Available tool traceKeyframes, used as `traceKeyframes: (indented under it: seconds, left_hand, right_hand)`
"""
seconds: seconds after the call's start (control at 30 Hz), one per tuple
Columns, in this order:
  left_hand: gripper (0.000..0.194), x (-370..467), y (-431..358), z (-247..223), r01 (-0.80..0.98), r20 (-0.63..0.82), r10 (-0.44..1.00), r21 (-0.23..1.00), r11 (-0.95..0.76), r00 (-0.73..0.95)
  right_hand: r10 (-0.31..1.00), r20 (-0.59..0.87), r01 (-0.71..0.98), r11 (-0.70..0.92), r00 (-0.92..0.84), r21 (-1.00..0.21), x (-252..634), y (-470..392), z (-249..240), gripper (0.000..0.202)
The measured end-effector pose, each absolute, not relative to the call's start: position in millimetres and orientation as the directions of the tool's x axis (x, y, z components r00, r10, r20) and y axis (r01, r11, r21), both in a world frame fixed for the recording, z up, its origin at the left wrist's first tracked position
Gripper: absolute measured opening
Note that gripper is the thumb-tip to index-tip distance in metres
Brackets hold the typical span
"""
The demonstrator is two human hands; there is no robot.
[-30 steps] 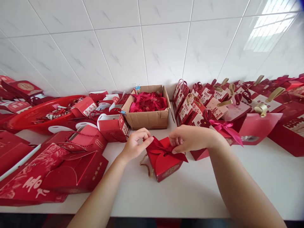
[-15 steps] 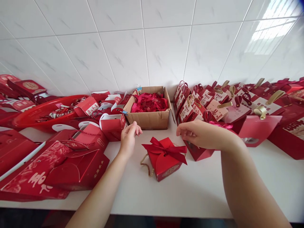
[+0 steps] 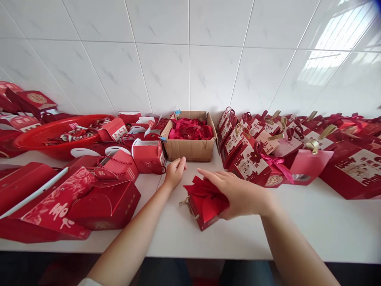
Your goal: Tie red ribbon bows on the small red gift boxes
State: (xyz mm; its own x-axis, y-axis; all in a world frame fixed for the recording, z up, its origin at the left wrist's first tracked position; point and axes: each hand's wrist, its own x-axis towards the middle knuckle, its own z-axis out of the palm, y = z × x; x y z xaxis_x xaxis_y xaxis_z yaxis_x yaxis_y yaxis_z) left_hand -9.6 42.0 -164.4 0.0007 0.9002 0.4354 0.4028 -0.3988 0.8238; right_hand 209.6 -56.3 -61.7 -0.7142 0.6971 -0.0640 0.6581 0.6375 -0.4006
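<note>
A small red gift box [image 3: 205, 214] with a red ribbon bow [image 3: 195, 188] on top sits on the white table in front of me. Twisted cord [image 3: 188, 203] hangs at its left side. My right hand [image 3: 238, 192] reaches over the box's right side from above, fingers stretched out and covering part of the bow; whether it grips the box I cannot tell. To the left of the box, and apart from it, my left hand [image 3: 175, 173] hovers with curled fingers and nothing visible in them.
Behind the hands stands a cardboard box [image 3: 189, 151] full of red ribbons [image 3: 190, 129]. Red gift boxes [image 3: 104, 204] crowd the left, near a red plastic basket [image 3: 59, 150] of wrapped pieces. Several handled gift boxes [image 3: 250, 165] line the right. A tiled wall [image 3: 160, 71] rises behind.
My right hand has come down and left onto the bow-topped box. My left hand stays curled, its fingers closed more. The camera view has shifted slightly.
</note>
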Motion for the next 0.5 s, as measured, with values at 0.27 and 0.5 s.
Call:
traceKeyframes:
  seconds: [0.27, 0.5]
  left_hand:
    - [0.042, -8, 45, -169, 0.456, 0.429, 0.895, 0.777, -0.433, 0.118]
    - [0.041, -5, 46, -171, 0.502, 0.406, 0.894, 0.743, -0.443, 0.188]
  right_hand:
    - [0.876, -0.103, 0.783, 0.362, -0.471, -0.506, 284, -128, -84, 0.103]
    - [0.992, 0.071, 0.895, -0.064, 0.106, -0.441, 382, -172, -117, 0.086]
